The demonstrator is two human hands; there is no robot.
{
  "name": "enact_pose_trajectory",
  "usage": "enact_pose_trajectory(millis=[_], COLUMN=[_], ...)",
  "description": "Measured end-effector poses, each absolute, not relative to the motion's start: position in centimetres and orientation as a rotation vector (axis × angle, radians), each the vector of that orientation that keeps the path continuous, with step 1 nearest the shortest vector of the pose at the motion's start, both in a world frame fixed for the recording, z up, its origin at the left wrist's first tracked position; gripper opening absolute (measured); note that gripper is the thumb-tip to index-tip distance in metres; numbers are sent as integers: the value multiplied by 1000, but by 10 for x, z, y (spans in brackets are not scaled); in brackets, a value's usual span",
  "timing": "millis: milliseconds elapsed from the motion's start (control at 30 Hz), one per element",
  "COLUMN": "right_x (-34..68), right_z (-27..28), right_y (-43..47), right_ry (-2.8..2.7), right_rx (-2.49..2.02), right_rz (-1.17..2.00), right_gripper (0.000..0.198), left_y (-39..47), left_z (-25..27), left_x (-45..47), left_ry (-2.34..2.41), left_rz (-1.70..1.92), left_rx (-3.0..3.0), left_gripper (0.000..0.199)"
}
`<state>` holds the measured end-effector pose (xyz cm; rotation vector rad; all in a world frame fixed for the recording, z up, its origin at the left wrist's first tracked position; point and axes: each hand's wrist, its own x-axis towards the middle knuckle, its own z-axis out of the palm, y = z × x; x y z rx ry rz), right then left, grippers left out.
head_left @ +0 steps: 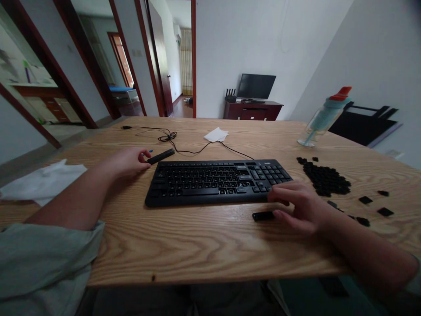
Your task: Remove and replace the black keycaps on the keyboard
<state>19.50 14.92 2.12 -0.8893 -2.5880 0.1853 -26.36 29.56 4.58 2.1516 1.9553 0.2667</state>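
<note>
A black keyboard (217, 202) lies on the wooden table, with many of its keycaps off and bare sockets showing. My left hand (130, 162) rests past its upper left corner, thumb and fingers curled on the near end of a black bar (162, 156). A small blue tip (151, 151) shows by those fingers. At the keyboard's lower right corner, my right hand (297, 206) has thumb and forefinger apart. Its thumb is at the end of a small black oblong piece (262, 216) on the table; whether they touch I cannot tell.
Loose black keycaps (327, 179) form a pile to the right, with several scattered nearby. Behind them stands a bottle with an orange spout (324, 118). The keyboard's cable (194, 152) runs back left past white tissue (216, 134). More tissue (46, 180) lies left.
</note>
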Motion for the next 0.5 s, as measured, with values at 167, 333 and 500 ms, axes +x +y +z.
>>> enact_pose_trajectory(millis=[167, 333, 500], right_x=[182, 175, 171], right_z=[19, 20, 25], right_y=[154, 153, 147], right_ry=[-2617, -2590, -2551], right_rx=[-947, -991, -977], right_rz=[290, 345, 398], right_gripper=[17, 16, 12], left_y=[289, 282, 271], left_z=[43, 42, 42], left_x=[-275, -284, -289], left_ry=[1968, 2057, 2098], left_rz=[204, 152, 183], left_rx=[2288, 2228, 2202], left_gripper=[39, 46, 46])
